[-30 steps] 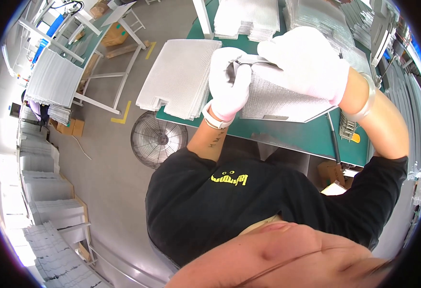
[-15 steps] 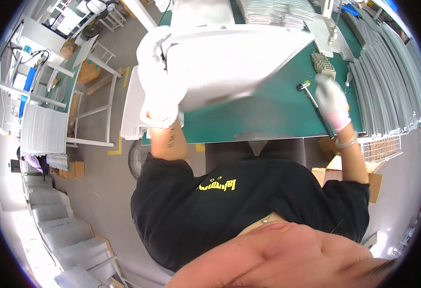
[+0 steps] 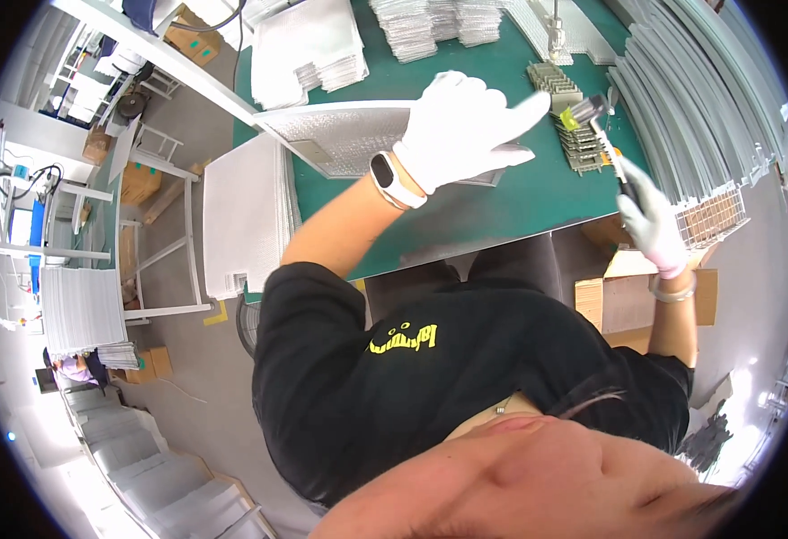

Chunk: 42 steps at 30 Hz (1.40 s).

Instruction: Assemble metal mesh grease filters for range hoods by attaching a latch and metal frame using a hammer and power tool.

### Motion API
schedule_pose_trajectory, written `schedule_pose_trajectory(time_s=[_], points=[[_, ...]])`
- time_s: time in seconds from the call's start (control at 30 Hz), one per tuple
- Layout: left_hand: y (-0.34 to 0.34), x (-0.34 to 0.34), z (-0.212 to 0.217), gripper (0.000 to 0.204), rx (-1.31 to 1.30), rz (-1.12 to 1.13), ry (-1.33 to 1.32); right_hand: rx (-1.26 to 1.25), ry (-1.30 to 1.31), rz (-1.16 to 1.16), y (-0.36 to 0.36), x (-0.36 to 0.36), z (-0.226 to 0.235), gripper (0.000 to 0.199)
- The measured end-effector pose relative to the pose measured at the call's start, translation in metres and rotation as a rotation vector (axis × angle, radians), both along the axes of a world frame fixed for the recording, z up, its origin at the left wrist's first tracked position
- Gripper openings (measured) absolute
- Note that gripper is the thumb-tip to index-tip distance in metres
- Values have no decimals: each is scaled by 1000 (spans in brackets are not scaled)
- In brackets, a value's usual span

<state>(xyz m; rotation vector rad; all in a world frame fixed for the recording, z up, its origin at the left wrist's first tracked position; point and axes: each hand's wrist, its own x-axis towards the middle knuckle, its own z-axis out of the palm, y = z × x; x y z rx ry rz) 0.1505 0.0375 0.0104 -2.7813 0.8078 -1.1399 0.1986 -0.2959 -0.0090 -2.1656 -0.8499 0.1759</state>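
My left hand point(image 3: 470, 126), in a white glove, is in front of the right part of a pale framed panel point(image 3: 345, 130). Its thumb and forefinger stretch apart to the right, and whether the other fingers touch the panel is hidden. The panel stands tilted on the green table, its right end partly covered by my hand. On the right, my gloved right hand point(image 3: 650, 220) is closed round the black handle of a hammer point(image 3: 605, 144). The hammer's head, with a yellow-green face, is up over a row of small olive-coloured brackets point(image 3: 581, 148).
White panels point(image 3: 241, 207) are stacked at the table's left edge, with another stack point(image 3: 309, 49) behind. Wrapped bundles point(image 3: 434, 27) lie at the back. Long grey strips point(image 3: 695, 108) line the right side. An open carton point(image 3: 632, 301) and a wire basket point(image 3: 713, 220) stand below at right.
My right hand has picked up the hammer from the table and raised its head. My left hand has moved right across the panel, which has turned and now stands lower and farther left.
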Motion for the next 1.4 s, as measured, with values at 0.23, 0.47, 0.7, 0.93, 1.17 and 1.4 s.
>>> schedule_pose_trajectory(time_s=[0.23, 0.47, 0.7, 0.93, 1.17, 1.4], points=[[-42, 17, -36, 65, -486, 231, -316, 312, -215, 177, -8, -6, 92, 61], [-38, 19, -44, 63, -480, 207, -465, -47, -563, 329, 8, 1, 116, 55], [-40, 19, -37, 66, -507, 243, -283, -215, -511, 233, 32, -12, 65, 57], [-35, 16, -35, 67, -480, 247, -234, 65, -554, 21, 30, -11, 58, 47], [-30, 8, -29, 59, -377, 228, -256, -201, -243, 92, 29, 14, -25, 58], [-29, -4, -31, 48, -354, 225, -156, 127, -832, -210, 90, 70, -62, 52]])
